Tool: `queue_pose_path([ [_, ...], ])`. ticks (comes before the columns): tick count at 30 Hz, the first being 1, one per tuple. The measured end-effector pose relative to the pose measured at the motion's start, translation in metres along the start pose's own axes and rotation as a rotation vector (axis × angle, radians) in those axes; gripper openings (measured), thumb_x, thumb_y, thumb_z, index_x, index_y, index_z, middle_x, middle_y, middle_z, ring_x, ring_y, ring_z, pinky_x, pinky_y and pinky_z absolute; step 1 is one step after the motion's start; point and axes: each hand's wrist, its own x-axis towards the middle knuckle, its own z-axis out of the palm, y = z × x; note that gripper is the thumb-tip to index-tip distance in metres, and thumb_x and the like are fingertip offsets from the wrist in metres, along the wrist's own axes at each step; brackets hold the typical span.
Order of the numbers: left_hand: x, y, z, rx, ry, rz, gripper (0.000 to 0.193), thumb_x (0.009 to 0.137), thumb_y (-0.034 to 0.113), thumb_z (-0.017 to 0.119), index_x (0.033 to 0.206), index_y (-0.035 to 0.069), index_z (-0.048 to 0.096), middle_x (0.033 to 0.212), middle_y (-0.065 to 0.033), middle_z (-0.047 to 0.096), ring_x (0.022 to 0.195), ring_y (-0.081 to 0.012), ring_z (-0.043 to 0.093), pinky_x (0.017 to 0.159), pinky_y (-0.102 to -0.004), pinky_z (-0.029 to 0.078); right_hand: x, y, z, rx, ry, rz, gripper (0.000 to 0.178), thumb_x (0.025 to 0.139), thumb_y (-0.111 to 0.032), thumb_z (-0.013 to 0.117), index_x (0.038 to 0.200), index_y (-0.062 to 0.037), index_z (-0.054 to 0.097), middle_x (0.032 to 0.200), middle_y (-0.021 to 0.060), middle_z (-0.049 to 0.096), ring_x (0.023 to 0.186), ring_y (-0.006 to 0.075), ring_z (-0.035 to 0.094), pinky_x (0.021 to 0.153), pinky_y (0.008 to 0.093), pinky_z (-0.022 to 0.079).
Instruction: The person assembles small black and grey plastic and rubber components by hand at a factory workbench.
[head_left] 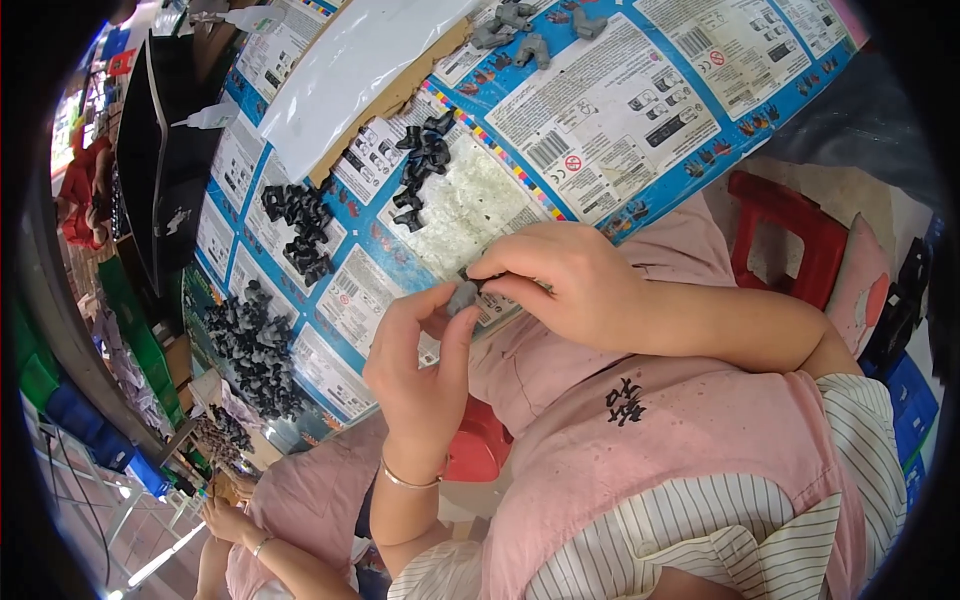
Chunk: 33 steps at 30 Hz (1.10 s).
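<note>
My left hand [420,355] pinches a small grey moulded plastic piece [462,298] between thumb and fingers, close above the table's near edge. Thumb and forefinger of my right hand [565,280] close on a small black piece [476,281], which meets the grey one. Fingertips partly cover both pieces, so I cannot tell how they join. Beyond my hands lie a loose row of black pieces [425,160] and a black heap [300,228]. Farther left is a larger heap of grey and black pieces [250,345]. Several grey pieces [530,48] lie at the far side.
Printed blue-and-white sheets [610,120] cover the table. On it lies a white sheet with a torn cardboard edge [350,85]. White nozzle-tipped bottles [208,117] are at the far left. Red stools [785,240] stand beside me. A co-worker's hands [228,515] show at lower left.
</note>
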Motion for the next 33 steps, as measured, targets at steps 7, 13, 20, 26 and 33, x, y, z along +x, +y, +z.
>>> queue_pose_path([
  [7,0.018,-0.001,-0.009,0.370,-0.253,0.166,0.021,0.079,0.008,0.072,0.094,0.001,0.060,0.079,-0.0111,0.059,0.069,-0.0264,0.058,0.060,-0.0341,0.047,0.004,0.002,0.004,-0.218,0.175,-0.129,0.012,0.072,-0.007,0.071,0.084,-0.0069,0.068,0.084,0.0022,0.057,0.081,0.0226,0.055,0.072,0.0359,0.041],
  [13,0.035,0.005,-0.002,0.630,-0.419,0.321,0.024,0.081,0.020,0.070,0.082,0.006,0.050,0.072,-0.0078,0.050,0.067,-0.0250,0.054,0.056,-0.0353,0.045,0.001,0.005,0.004,-0.371,0.099,-0.049,0.011,0.069,-0.009,0.068,0.080,-0.0095,0.069,0.082,0.0000,0.050,0.083,0.0184,0.049,0.075,0.0338,0.032],
  [20,0.042,0.012,0.000,0.853,-0.637,0.313,0.025,0.087,0.028,0.060,0.078,0.008,0.048,0.072,-0.0046,0.049,0.066,-0.0196,0.054,0.055,-0.0308,0.045,0.002,0.006,0.007,-0.364,0.098,-0.022,0.009,0.068,-0.010,0.066,0.077,-0.0090,0.067,0.078,-0.0011,0.051,0.082,0.0172,0.050,0.075,0.0329,0.033],
  [26,0.051,0.018,0.000,0.891,-0.752,0.293,0.018,0.088,0.022,0.056,0.078,0.008,0.051,0.071,-0.0044,0.052,0.067,-0.0187,0.056,0.055,-0.0298,0.046,0.006,0.005,0.005,-0.390,0.069,-0.032,0.009,0.068,-0.009,0.067,0.076,-0.0094,0.067,0.076,-0.0012,0.052,0.078,0.0176,0.051,0.074,0.0330,0.034],
  [33,0.042,0.021,0.007,0.967,-0.650,0.266,0.016,0.089,0.021,0.053,0.078,0.008,0.052,0.072,-0.0046,0.054,0.067,-0.0174,0.058,0.054,-0.0298,0.046,0.006,0.007,-0.001,-0.392,0.067,-0.108,0.011,0.068,-0.010,0.064,0.078,-0.0092,0.066,0.076,0.0005,0.051,0.079,0.0200,0.051,0.073,0.0353,0.034],
])
